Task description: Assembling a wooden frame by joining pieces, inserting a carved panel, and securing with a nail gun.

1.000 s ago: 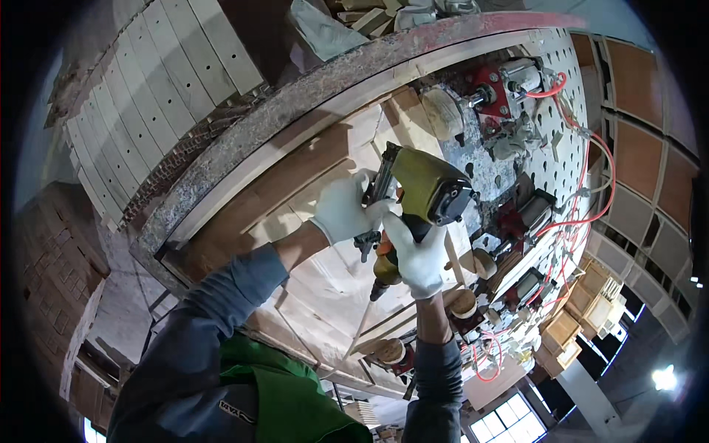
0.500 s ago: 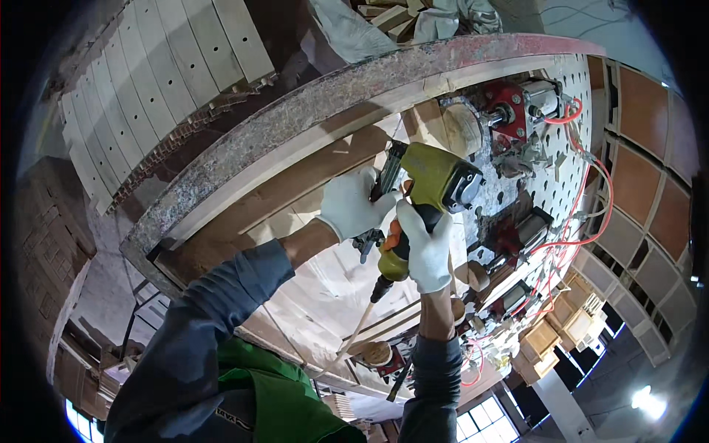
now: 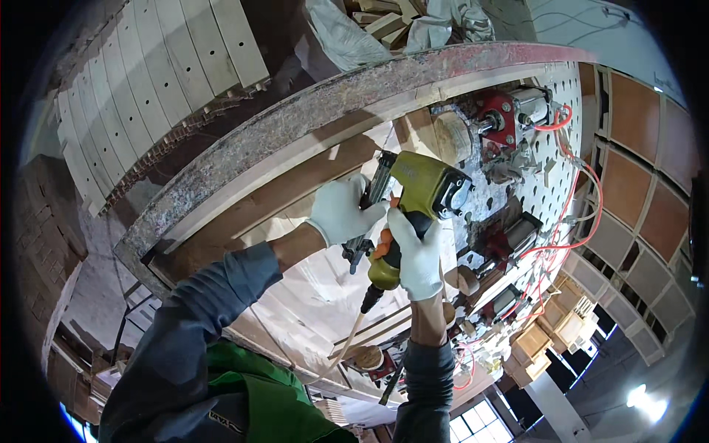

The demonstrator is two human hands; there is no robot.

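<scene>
RH (image 3: 418, 255) clenched round olive nail gun (image 3: 419, 179), LH (image 3: 341, 211) grasping its blk mag (image 3: 379, 179), gun held above pale wood panel (image 3: 314, 284) btwn worktop (image 3: 295, 117) far & near edges, w/ wood strip (image 3: 413, 98) along far edge & red-bracket cyl (image 3: 499, 119) nr far R corner.

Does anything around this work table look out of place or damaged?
Perhaps one thing: a crumpled grey cloth-like bundle lies on the perforated pale tabletop beside the topmost red-and-silver metal clamp, like stray clutter. The olive-and-black nail gun shows no obvious damage.
</scene>
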